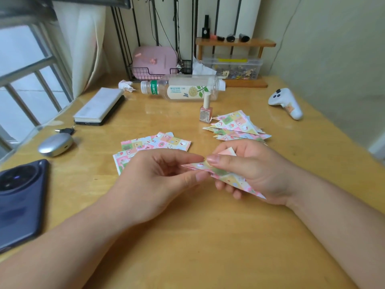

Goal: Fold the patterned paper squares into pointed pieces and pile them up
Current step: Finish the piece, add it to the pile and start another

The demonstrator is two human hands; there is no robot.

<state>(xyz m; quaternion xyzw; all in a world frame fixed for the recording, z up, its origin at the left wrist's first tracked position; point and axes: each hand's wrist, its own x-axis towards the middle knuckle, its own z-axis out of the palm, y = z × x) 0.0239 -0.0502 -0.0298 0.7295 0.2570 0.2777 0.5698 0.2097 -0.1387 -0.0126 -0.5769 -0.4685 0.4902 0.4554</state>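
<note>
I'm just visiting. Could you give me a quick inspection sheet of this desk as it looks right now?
Surface: glossy wooden table.
Job's things: half-folded paper in hand; flat squares mid-table; pile of pointed pieces to their right.
Clutter: lying bottle, nail polish, phone, book, white controller.
Hands: left hand and right hand both pinch the half-folded paper.
Cables: dark cords hang on the back wall.
Surroundings: barred window, curtain, small shelf.
</note>
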